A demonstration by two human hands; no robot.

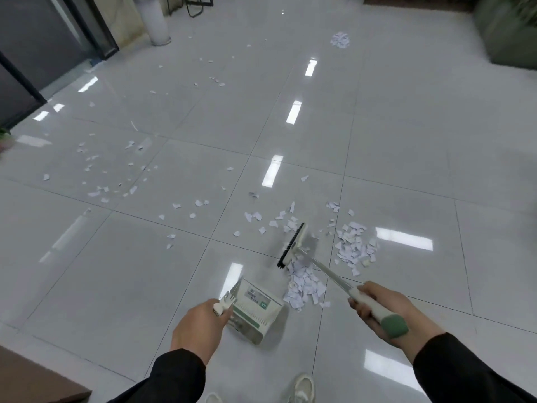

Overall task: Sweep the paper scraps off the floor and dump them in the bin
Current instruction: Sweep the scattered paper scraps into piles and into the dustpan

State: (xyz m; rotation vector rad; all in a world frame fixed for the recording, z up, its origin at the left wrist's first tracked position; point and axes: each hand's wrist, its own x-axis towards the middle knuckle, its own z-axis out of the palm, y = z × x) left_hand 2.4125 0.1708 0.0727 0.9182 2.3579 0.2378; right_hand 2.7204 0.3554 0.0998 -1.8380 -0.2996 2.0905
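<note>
- Head view: the left hand (pixel 197 327) is curled round the dustpan (pixel 255 312) handle; the right hand (pixel 377 306) is clamped on the broom (pixel 293 247) handle. The dustpan is tilted, just beside a heap of paper scraps (pixel 305 283) under the broom head.
- Risk, as I judge it: a fast stroke could scatter the heap past the dustpan's mouth across the glossy floor (pixel 116 271).
- Around: a second heap (pixel 356 247) right of the broom, loose scraps (pixel 101 170) left, a far pile (pixel 340 39), a white vase (pixel 155 21). No bin in view.
</note>
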